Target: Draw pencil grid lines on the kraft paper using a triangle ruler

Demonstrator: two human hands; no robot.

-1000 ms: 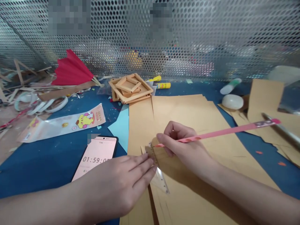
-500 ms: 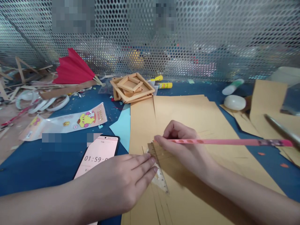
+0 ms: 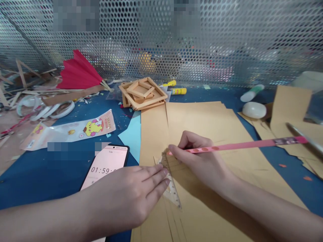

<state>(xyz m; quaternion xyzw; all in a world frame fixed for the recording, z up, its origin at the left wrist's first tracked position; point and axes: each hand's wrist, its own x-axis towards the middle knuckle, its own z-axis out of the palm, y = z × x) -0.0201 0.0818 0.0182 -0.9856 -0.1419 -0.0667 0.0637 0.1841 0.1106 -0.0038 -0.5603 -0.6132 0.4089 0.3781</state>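
Note:
My left hand (image 3: 136, 193) lies with fingers stretched out over a clear plastic set square (image 3: 174, 196), pressing it flat against brown card (image 3: 196, 121). Much of the set square is hidden under those fingers. In my right hand (image 3: 199, 154) a long pink pencil (image 3: 242, 145) is pinched between thumb and fingers. Its point is by the top corner of the set square, and its far end reaches out to the right. Thin dark lines run down the card below the set square.
A phone (image 3: 106, 164) showing a timer sits partly under my left hand. Behind the card are stacked small brown frames (image 3: 143, 92) and a yellow glue stick (image 3: 178, 91). Left lie a plastic wrapper (image 3: 73, 131) and tape rolls (image 3: 62, 110). A white rounded object (image 3: 254, 110) stands right.
The pencil's far end has swung slightly up and to the left, and my right hand has shifted a little right. My left hand and the set square stay in place.

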